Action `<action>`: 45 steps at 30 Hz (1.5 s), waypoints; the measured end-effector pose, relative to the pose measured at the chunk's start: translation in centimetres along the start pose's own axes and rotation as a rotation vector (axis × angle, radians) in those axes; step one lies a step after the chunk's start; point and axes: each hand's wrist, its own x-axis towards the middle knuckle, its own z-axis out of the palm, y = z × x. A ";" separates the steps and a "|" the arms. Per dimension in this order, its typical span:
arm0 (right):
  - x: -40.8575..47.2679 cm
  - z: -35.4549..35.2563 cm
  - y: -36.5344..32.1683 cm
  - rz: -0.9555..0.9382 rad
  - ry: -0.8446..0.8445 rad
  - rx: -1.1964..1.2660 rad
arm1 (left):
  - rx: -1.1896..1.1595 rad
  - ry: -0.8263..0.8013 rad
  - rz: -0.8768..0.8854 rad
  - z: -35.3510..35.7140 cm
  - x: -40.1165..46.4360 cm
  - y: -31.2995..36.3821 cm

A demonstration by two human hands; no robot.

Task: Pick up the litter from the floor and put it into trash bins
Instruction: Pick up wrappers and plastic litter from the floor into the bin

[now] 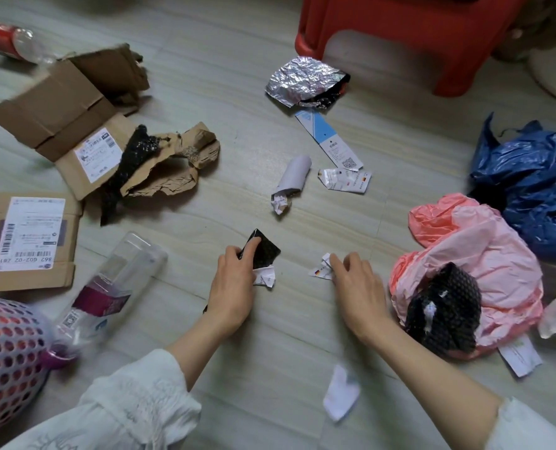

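Litter scraps at lower centre: left hand (pixel 232 287) grips a black wrapper (pixel 263 253), right hand (pixel 356 287) pinches a white scrap (pixel 321 271) — she should lift cleanly before binning.

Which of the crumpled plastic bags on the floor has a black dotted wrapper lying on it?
The pink bag, nearest the right hand, carries the black dotted wrapper. The blue bag behind it carries none.

Both my forearms bare from wrist to past mid-arm. Left sleeve (pixel 133 397): white, loose, thin crinkled fabric, pushed up, with faint pale grey embroidered or printed lines near the lower edge. Right sleeve (pixel 536 427): same white cloth, only its cuff edge showing at the corner. No rings, watch or bracelet visible on my fingers (pixel 338 264) or wrists.
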 end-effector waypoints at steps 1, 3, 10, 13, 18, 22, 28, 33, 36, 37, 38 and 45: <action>-0.4 0.0 -0.1 0.001 -0.005 0.049 | -0.003 -0.006 0.003 0.0 -0.1 -0.1; -0.7 -0.2 0.2 -0.009 -0.036 0.109 | 0.061 0.010 0.023 0.0 -0.5 -0.2; -2.5 -0.8 2.1 0.042 -0.150 0.165 | 0.001 -0.038 -0.074 -0.4 -2.1 -0.6; -3.8 -0.3 1.6 0.150 -0.187 0.261 | -0.088 -0.067 -0.127 -0.6 -2.9 -0.7; -5.5 -0.7 0.8 0.098 -0.257 0.265 | -0.033 -0.094 -0.112 -1.2 -4.8 -0.7; -9.4 -1.3 -0.1 -0.001 -0.373 0.328 | -0.194 -0.191 -0.013 -2.1 -7.6 -1.0; -17.7 0.8 -3.0 -0.304 -0.606 0.103 | -0.239 -0.226 0.089 -2.1 -13.3 -0.6; -21.2 4.6 -4.3 -0.580 -0.629 -0.191 | -0.107 -0.338 0.099 -0.4 -16.8 -1.1; -22.1 6.0 -4.0 -0.741 -0.512 -0.236 | 0.009 -0.345 0.109 0.4 -17.4 -2.0; -22.2 6.5 -3.7 -0.771 -0.473 -0.256 | 0.028 -0.336 0.106 0.6 -17.4 -2.3; -22.2 7.1 -3.4 -0.756 -0.457 -0.246 | 0.039 -0.327 0.097 0.7 -17.4 -2.4; -20.4 5.3 -1.9 -0.715 -0.331 -0.185 | 0.089 -0.312 0.150 -0.3 -17.0 -2.8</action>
